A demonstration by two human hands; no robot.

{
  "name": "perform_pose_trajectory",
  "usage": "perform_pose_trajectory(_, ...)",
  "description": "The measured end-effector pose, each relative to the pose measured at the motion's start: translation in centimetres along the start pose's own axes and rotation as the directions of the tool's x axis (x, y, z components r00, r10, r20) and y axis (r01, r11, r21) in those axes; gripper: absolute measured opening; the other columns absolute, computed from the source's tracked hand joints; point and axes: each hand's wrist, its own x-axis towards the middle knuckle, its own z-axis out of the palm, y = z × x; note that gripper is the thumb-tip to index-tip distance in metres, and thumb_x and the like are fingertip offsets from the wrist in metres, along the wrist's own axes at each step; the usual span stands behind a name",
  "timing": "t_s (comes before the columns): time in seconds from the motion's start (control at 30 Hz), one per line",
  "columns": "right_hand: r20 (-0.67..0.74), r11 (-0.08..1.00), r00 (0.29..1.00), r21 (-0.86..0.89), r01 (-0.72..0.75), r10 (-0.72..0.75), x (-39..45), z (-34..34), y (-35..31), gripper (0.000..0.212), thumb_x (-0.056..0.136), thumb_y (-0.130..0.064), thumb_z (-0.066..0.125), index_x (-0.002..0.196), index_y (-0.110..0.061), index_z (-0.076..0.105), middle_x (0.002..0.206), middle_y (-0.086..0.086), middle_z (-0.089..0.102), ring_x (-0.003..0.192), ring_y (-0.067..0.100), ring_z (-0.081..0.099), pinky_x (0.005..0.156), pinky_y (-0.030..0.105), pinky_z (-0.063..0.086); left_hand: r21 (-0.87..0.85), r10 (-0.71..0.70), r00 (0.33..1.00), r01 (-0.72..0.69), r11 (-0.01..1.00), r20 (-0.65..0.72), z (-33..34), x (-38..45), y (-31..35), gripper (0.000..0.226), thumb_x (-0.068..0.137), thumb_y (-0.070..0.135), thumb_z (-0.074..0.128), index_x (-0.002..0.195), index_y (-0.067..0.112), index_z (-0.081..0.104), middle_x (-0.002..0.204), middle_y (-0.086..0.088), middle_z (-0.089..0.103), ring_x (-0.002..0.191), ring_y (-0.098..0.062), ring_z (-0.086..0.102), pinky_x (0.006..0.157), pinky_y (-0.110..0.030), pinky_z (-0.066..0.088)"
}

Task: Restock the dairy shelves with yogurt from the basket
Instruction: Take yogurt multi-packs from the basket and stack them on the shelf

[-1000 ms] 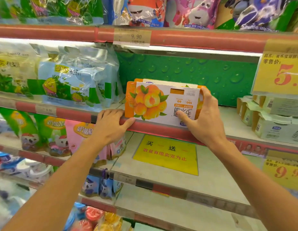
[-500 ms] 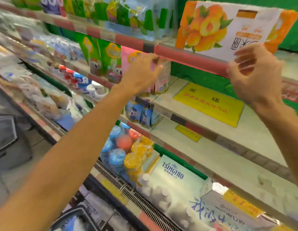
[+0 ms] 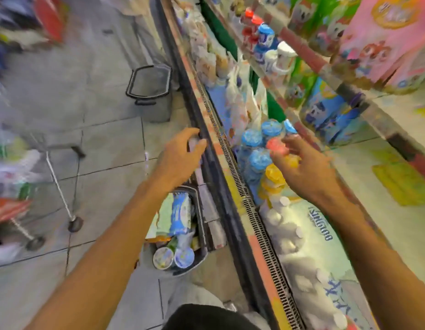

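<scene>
Both your hands dropped off the shelf: left hand [image 3: 180,156] and right hand [image 3: 302,170] hang loose, empty, above the basket [image 3: 202,225] of yogurt [image 3: 180,213].

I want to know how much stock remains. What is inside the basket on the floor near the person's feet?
The basket holds two round-lidded cups, a blue-and-white pack and a pale green pack. The left forearm covers its near edge, and lower layers are hidden.
</scene>
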Motion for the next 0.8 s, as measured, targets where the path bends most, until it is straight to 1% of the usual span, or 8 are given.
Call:
perform_pose_trajectory(0.1, 0.119, 0.998, 0.992, 0.054, 0.032, -0.038, -0.8, 5.5, -1.7, 0.053, 0.089, -0.048, 0.064, 0.13, -0.014, 0.059, 0.128, 0.005, 0.066, 0.117, 0.025, 0.062, 0.099, 0.043, 0.049, 0.03, -0.068, 0.995, 0.07, 0.997, -0.072, -2.3, -2.6, -4.9, 0.034, 0.098, 0.037, 0.056, 0.13, 0.024, 0.059, 0.129, 0.0, 0.064, 0.117, -0.02, 0.059, 0.088, -0.022, 0.041)
perform_pose_trajectory(0.2, 0.222, 0.999, 0.975, 0.046, 0.016, -0.025, -1.7, 10.9, -3.1, 0.059, 0.088, -0.056, 0.058, 0.133, -0.018, 0.057, 0.132, 0.002, 0.064, 0.121, 0.022, 0.06, 0.102, 0.04, 0.048, 0.001, -0.158, 0.984, 0.158, 0.987, -0.081, -3.5, -4.8, -9.8, 0.034, 0.1, 0.032, 0.055, 0.133, 0.023, 0.057, 0.123, 0.011, 0.058, 0.107, -0.006, 0.055, 0.079, -0.004, 0.036)
perform_pose_trajectory(0.27, 0.299, 1.0, 0.954, 0.016, 0.005, -0.01, -2.2, 14.6, -3.8, 0.057, 0.092, -0.053, 0.059, 0.136, -0.018, 0.055, 0.135, 0.002, 0.062, 0.125, 0.021, 0.057, 0.103, 0.036, 0.045, -0.02, -0.221, 0.972, 0.22, 0.975, -0.079, -3.8, -5.9, -13.5, 0.034, 0.099, 0.035, 0.055, 0.131, 0.027, 0.057, 0.12, 0.013, 0.057, 0.107, -0.006, 0.055, 0.085, -0.014, 0.043)
perform_pose_trajectory(0.3, 0.33, 1.0, 0.944, -0.001, 0.006, -0.005, -2.3, 16.6, -4.1, 0.055, 0.093, -0.051, 0.059, 0.137, -0.018, 0.054, 0.136, 0.002, 0.061, 0.125, 0.021, 0.056, 0.102, 0.036, 0.044, -0.024, -0.252, 0.965, 0.251, 0.968, -0.076, -4.0, -6.2, -15.6, 0.033, 0.098, 0.038, 0.055, 0.13, 0.029, 0.057, 0.123, 0.01, 0.06, 0.111, -0.011, 0.058, 0.091, -0.025, 0.047)
perform_pose_trajectory(0.37, 0.401, 0.999, 0.916, -0.037, -0.007, 0.021, -2.7, 20.5, -4.5, 0.055, 0.095, -0.05, 0.058, 0.139, -0.017, 0.053, 0.138, 0.001, 0.059, 0.127, 0.02, 0.054, 0.103, 0.036, 0.044, -0.018, -0.328, 0.943, 0.328, 0.945, -0.06, -4.0, -6.7, -19.5, 0.032, 0.099, 0.037, 0.053, 0.13, 0.03, 0.055, 0.129, 0.003, 0.061, 0.117, -0.02, 0.057, 0.095, -0.034, 0.047)
perform_pose_trajectory(0.5, 0.526, 0.992, 0.844, -0.114, -0.054, 0.106, -3.3, 28.0, -4.3, 0.058, 0.096, -0.049, 0.056, 0.144, -0.017, 0.047, 0.142, 0.001, 0.056, 0.13, 0.019, 0.052, 0.103, 0.036, 0.044, 0.016, -0.481, 0.877, 0.481, 0.877, -0.005, -2.8, -7.4, -27.1, 0.041, 0.099, 0.037, 0.054, 0.138, 0.025, 0.05, 0.136, -0.003, 0.058, 0.121, -0.024, 0.055, 0.096, -0.036, 0.046)
perform_pose_trajectory(0.63, 0.629, 0.975, 0.746, -0.174, -0.14, 0.22, -4.0, 35.5, -2.7, 0.063, 0.097, -0.05, 0.056, 0.149, -0.017, 0.04, 0.148, 0.003, 0.051, 0.134, 0.021, 0.049, 0.105, 0.04, 0.044, 0.055, -0.594, 0.803, 0.591, 0.805, 0.048, 0.0, -7.5, -34.7, 0.041, 0.097, 0.041, 0.054, 0.136, 0.027, 0.049, 0.131, -0.004, 0.059, 0.116, -0.026, 0.057, 0.091, -0.038, 0.049)
perform_pose_trajectory(0.8, 0.714, 0.96, 0.643, -0.233, -0.155, 0.277, -3.1, 46.0, 1.6, 0.06, 0.099, -0.045, 0.057, 0.147, -0.015, 0.038, 0.138, 0.007, 0.057, 0.12, 0.026, 0.057, 0.091, 0.04, 0.048, 0.085, -0.67, 0.741, 0.665, 0.742, 0.047, 5.7, -7.0, -43.3, 0.048, 0.095, 0.037, 0.058, 0.14, 0.025, 0.047, 0.135, -0.003, 0.056, 0.121, -0.026, 0.053, 0.093, -0.037, 0.046)
